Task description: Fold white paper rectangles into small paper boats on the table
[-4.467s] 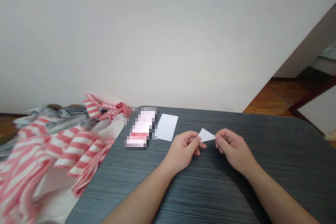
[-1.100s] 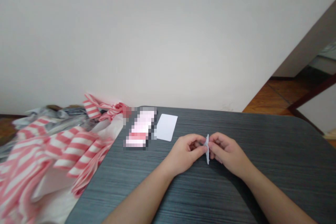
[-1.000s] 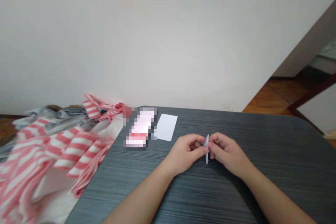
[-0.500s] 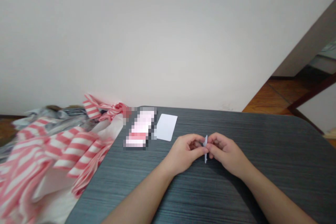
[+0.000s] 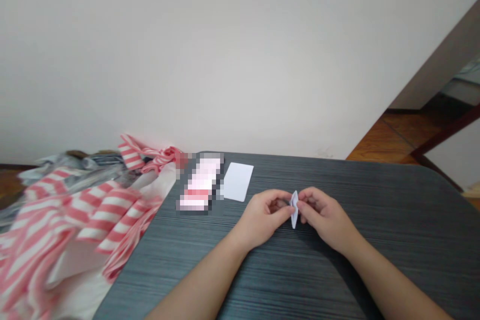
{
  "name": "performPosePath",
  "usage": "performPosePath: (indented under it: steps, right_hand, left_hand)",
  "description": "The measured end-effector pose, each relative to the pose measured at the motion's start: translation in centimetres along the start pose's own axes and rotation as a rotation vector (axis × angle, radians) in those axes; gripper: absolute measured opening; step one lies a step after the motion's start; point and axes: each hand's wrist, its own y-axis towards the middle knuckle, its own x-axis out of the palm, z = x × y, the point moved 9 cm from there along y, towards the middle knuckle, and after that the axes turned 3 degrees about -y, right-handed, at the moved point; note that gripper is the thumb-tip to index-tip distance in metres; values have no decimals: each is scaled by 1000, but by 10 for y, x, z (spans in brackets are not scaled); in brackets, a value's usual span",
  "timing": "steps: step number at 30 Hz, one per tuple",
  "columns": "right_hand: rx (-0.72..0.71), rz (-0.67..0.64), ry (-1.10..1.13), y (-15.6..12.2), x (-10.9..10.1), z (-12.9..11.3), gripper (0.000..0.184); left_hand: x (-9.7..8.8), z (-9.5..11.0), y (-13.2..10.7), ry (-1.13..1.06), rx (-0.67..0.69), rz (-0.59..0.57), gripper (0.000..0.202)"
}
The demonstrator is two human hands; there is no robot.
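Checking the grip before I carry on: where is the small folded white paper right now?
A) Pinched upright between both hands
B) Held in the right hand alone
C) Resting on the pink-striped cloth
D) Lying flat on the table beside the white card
A. The small folded white paper stands upright between the left hand and the right hand, above the dark grey table.

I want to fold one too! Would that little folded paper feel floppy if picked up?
The folded paper looks thin, so probably very light. Its crease may stiffen it a little, but it could likely crush between the left hand's fingers and right hand's fingers.
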Motion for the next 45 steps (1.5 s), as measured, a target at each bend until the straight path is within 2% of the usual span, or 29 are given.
performPosePath:
  steps: [5, 15, 22, 27, 34, 40, 45]
  right_hand:
    - [-87, -8, -98, -3, 3, -10, 10]
    - [-150, 68, -389, -4, -1, -20, 11]
    - [-140, 10, -401, -2, 5, -21, 15]
    - [-119, 67, -490, 0, 1, -18, 14]
    - [-137, 67, -440, -1, 2, -21, 11]
    - [-91, 109, -368, -2, -4, -14, 19]
    - [-95, 106, -245, -1, -8, -11, 21]
  left_hand:
    - [-3, -2, 1, 81, 31, 22, 27]
    - [-6, 15, -1, 220, 130, 86, 18]
    - [-3, 22, -2, 293, 172, 68, 16]
    - [-1, 27, -3, 336, 184, 60, 14]
    - [0, 22, -3, 288, 160, 45, 17]
    - [2, 10, -2, 101, 100, 17, 21]
    - [0, 12, -4, 58, 116, 26, 21]
